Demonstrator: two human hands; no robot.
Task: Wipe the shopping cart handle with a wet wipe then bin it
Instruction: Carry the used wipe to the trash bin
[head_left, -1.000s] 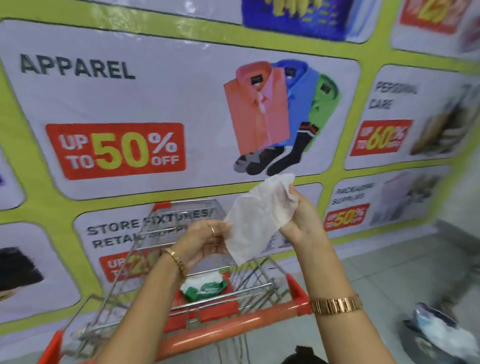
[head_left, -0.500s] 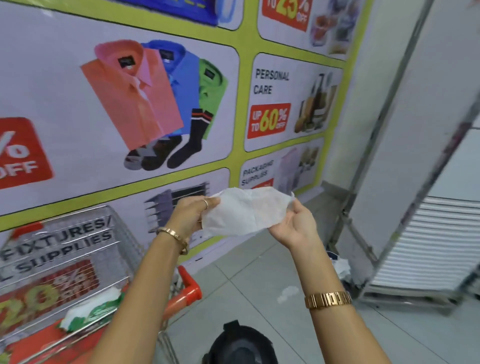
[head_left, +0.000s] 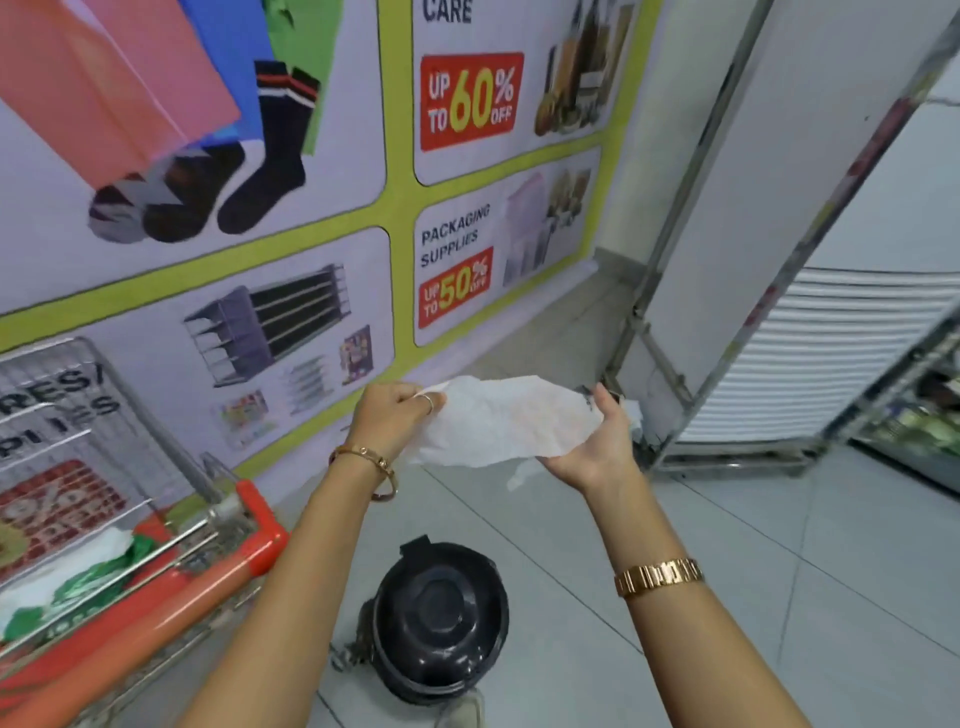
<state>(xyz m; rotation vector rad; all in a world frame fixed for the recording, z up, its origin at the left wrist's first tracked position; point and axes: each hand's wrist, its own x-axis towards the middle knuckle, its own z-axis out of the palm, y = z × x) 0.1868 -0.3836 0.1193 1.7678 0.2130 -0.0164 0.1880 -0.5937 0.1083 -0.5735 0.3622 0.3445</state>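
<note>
A white wet wipe (head_left: 504, 421) is stretched flat between both hands at mid-frame. My left hand (head_left: 392, 415) pinches its left edge and my right hand (head_left: 595, 441) holds its right edge from below. The shopping cart's orange handle (head_left: 156, 618) runs along the lower left, with a green and white wipes pack (head_left: 78, 577) lying in the child seat behind it. A small black bin (head_left: 439, 621) with its round lid closed stands on the floor directly below my hands.
A wall banner (head_left: 311, 208) with sale adverts fills the left and back. A metal roll cage (head_left: 779, 312) with white panels stands at the right. Crumpled white litter (head_left: 524, 473) lies on the grey floor tiles (head_left: 779, 571) near the cage foot.
The view has swung right and down, away from the cart toward the bin. The wipe went from hanging upright above the cart to being spread wide between both hands.
</note>
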